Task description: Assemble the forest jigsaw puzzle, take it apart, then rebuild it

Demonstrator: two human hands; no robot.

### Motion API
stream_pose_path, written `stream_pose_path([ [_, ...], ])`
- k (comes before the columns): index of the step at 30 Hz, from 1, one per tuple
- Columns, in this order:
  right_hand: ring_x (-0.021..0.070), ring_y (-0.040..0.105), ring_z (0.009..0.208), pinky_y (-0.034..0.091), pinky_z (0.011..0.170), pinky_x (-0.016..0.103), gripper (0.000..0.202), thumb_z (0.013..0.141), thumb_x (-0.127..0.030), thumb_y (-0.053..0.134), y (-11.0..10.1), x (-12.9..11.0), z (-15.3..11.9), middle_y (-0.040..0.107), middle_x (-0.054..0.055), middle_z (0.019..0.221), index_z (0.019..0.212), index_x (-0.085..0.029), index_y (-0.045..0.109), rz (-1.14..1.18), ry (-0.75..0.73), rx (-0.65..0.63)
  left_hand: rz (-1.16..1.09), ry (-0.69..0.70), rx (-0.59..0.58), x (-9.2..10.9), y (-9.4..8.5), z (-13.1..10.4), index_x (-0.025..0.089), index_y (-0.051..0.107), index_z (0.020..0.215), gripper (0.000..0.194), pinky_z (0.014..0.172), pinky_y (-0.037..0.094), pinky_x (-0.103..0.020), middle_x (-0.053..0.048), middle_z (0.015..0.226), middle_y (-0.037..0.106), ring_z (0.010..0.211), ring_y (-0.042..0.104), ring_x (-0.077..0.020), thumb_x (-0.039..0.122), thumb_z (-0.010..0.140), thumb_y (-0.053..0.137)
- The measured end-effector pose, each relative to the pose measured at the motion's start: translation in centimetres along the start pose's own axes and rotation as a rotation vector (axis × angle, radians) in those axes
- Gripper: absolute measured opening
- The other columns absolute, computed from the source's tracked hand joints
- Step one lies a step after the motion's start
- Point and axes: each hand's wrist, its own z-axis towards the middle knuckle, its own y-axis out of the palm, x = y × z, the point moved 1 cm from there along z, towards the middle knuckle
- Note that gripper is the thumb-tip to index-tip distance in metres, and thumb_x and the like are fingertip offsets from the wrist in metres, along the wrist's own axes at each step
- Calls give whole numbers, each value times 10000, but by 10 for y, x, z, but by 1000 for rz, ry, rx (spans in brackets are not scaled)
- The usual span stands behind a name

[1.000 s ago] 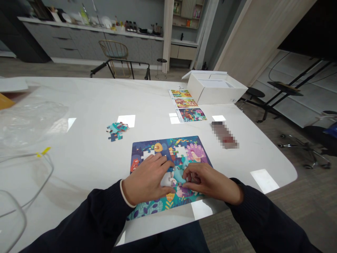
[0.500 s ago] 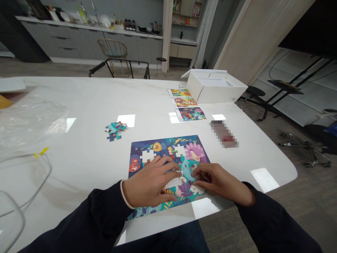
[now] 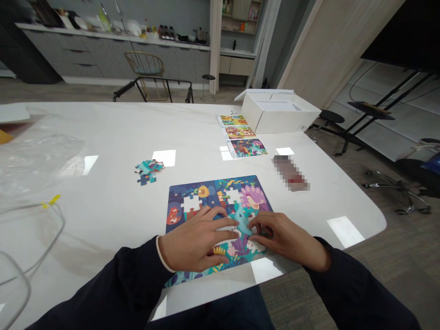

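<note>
A colourful jigsaw puzzle (image 3: 173, 199) lies flat in front of me, with white gaps at its upper left, upper right and middle. My left hand (image 3: 199, 238) rests palm down across it, fingers spread, covering part of the middle gap. At the right side of the puzzle, my right hand (image 3: 275, 236) is curled, with thumb and index finger around a puzzle piece (image 3: 244, 224) showing teal. Its lower fingers and part of that piece are hidden. Left of the puzzle, a small heap of loose puzzle pieces (image 3: 149, 170) sits on the table.
On the white table (image 3: 113, 220) lie a picture sheet (image 3: 247, 147), a blurred-out flat object (image 3: 291, 174), crumpled clear plastic (image 3: 41, 156) and a grey cable (image 3: 62, 220). A white box (image 3: 285, 119) stands at the back right. Beyond is a kitchen counter (image 3: 103, 55).
The whole view has shifted slightly. Both hands stay on the puzzle in nearly the same spots; the right fingers have moved only a little.
</note>
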Motion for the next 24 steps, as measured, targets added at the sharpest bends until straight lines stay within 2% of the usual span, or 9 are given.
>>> stream_pose_path([
  [7,136,567,639,449,658,252,103,910,-286,744,-1,-2,1,679,2,782,970,-202,751,19,35,11,0,-1,-9,1,2,0,334,634,1335,427,1053,424,-525,-72,1454,594,1313,483,-362,444,929,707],
  [17,140,584,630,437,630,250,64,892,-212,734,0,-1,3,696,7,751,925,-192,785,45,73,24,-5,-17,-61,1,1,1,335,605,1369,433,1113,347,-574,-62,1501,552,1397,392,-393,450,956,666],
  [24,129,571,614,411,598,239,44,884,-220,745,0,-1,6,691,5,738,893,-183,768,77,91,26,-18,-22,-23,0,2,2,301,584,1387,500,1035,424,-525,-98,1475,549,1344,455,-382,484,934,689],
])
